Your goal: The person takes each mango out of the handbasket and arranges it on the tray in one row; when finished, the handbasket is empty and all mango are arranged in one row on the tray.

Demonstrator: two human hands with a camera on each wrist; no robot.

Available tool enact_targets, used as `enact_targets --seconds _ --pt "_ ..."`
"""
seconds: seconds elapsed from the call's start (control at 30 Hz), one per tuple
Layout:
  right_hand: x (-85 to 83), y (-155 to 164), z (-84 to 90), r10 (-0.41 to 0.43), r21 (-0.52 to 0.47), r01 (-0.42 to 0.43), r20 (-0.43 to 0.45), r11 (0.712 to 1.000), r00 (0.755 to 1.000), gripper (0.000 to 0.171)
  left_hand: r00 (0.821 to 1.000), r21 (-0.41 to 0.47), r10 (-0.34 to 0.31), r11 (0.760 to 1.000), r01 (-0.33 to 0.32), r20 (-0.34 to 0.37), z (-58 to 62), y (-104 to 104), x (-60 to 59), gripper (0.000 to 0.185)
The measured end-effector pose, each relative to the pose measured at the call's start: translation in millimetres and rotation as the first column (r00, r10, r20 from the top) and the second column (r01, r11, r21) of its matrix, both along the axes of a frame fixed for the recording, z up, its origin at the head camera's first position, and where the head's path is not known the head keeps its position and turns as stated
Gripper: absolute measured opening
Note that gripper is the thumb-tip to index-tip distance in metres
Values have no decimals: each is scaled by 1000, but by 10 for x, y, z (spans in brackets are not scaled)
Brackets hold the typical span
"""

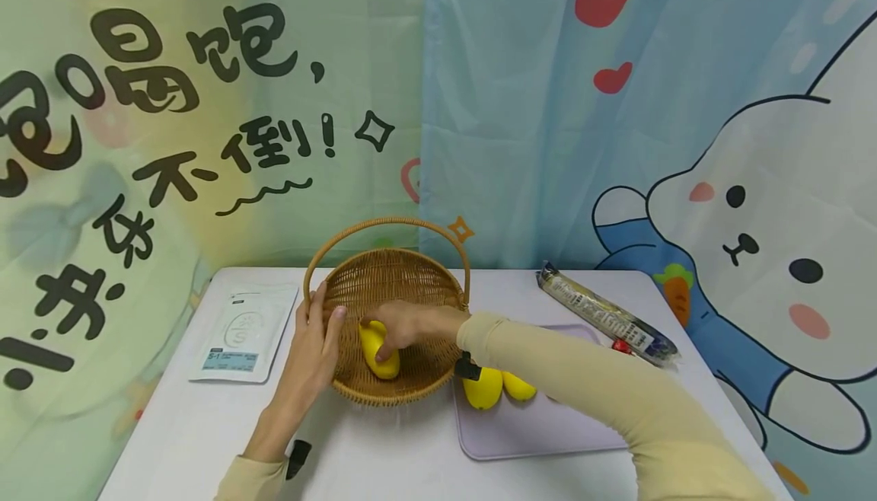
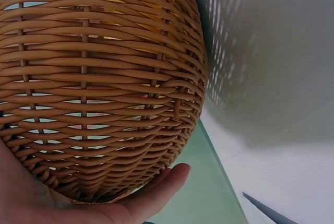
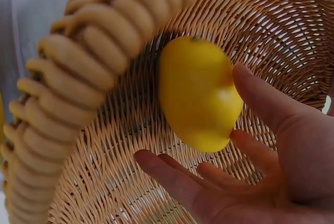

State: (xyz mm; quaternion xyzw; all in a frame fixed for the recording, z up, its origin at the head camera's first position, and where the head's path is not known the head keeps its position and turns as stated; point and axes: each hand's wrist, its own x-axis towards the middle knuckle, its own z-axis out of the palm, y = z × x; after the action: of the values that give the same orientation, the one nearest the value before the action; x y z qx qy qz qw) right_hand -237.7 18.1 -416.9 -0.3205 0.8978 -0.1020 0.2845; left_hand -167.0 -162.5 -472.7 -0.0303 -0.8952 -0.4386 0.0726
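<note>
A brown wicker basket [image 1: 393, 276] with an arched handle stands on the white table, its mouth tilted toward me. My left hand [image 1: 315, 345] grips the basket's left rim, thumb over the edge and fingers along the outside wall. Inside the basket lies a yellow mango [image 3: 198, 93] with a small green stem end. My right hand [image 3: 271, 166] is inside too; its thumb is right at the mango and the other fingers spread below and beside it. Two more yellow fruits [image 1: 483, 389] show on a lilac tray [image 1: 548, 432], partly covered by my right sleeve.
At the back right a long, shiny package [image 1: 603, 314] lies slantwise behind the tray, with a small red item [image 1: 622, 346] beside it. A white pouch [image 1: 240, 333] lies flat at the left. Behind the table hangs a printed curtain [image 1: 500, 120].
</note>
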Motion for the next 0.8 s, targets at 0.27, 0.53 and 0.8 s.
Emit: enact_targets --seconds 0.27,0.53,0.8 --pt "-11 -61 -60 21 3 -21 9 1000 1000 79 1000 0 3 1000 -3 7 -11 -8 -2 67" --pt "13 -100 -126 7 -26 -7 21 1000 1000 83 1000 -1 6 1000 -6 -5 -12 4 -6 67" --pt "-24 -71 -97 59 -37 -59 -4 998 998 81 1000 -1 9 1000 -9 28 4 -1 5 66"
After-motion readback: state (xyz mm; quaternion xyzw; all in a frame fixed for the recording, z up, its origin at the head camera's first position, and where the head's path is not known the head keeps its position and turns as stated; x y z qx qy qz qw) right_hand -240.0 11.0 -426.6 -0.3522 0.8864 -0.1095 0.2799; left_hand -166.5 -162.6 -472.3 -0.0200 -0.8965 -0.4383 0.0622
